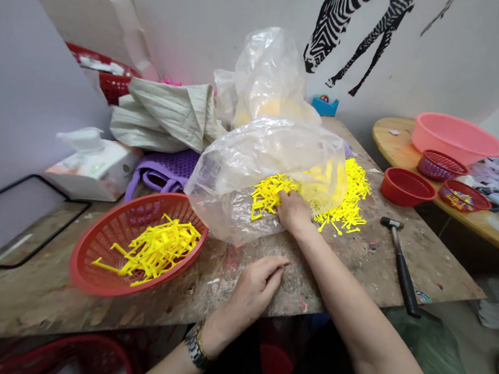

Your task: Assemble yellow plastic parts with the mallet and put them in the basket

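Observation:
My right hand point(294, 212) reaches to the mouth of a clear plastic bag point(239, 155). Its fingers are curled against small yellow plastic pieces point(271, 194) lying there; the fingertips are partly hidden. More thin yellow pieces are heaped on the table just beyond that hand, partly under the bag's film. My left hand point(257, 288) is closed near the table's front edge, thumb and fingers pressed together. What it holds, if anything, does not show. To its left, a red-orange plastic basket point(87, 252) contains a loose pile of yellow sticks point(160, 249).
A hammer point(399, 260) lies on the worn table point(219, 286) at right. Tissue box point(97, 168), purple woven bag point(165, 170) and folded cloth point(167, 116) line the left back. Red bowls point(408, 188) and a pink basin point(458, 140) occupy the right side. A black metal frame point(49, 241) juts in at left.

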`<action>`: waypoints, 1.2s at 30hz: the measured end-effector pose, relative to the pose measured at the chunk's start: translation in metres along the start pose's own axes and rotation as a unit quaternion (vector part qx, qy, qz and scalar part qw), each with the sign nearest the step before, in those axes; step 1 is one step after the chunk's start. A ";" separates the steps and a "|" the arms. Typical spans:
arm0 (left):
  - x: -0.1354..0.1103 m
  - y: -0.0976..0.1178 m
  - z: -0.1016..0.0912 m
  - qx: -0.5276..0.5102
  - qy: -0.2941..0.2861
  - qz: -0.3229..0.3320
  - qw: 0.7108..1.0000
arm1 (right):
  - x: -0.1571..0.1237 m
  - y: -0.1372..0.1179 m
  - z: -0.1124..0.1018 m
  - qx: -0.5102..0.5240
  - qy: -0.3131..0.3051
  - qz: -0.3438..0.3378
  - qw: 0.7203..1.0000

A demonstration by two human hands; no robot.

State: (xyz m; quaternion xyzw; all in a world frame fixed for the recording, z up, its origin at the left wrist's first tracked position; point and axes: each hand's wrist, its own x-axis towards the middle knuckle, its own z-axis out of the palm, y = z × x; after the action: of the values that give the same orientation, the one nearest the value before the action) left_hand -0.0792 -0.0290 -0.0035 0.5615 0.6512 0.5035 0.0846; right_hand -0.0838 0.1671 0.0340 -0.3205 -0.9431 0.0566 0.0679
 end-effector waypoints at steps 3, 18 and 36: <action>0.000 0.002 -0.001 -0.006 0.000 0.007 1.000 | -0.002 0.001 0.001 0.016 0.002 -0.030 0.999; 0.000 0.002 -0.002 -0.010 -0.001 0.020 1.000 | -0.001 0.032 0.014 0.182 0.046 -0.087 0.978; 0.001 -0.008 0.001 -0.005 0.014 0.013 1.000 | 0.001 0.039 0.024 0.415 0.111 0.006 0.903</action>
State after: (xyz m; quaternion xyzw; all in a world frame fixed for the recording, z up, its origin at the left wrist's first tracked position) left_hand -0.0840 -0.0265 -0.0097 0.5628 0.6423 0.5154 0.0718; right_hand -0.0653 0.1974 0.0042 -0.2734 -0.8187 0.4074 0.2983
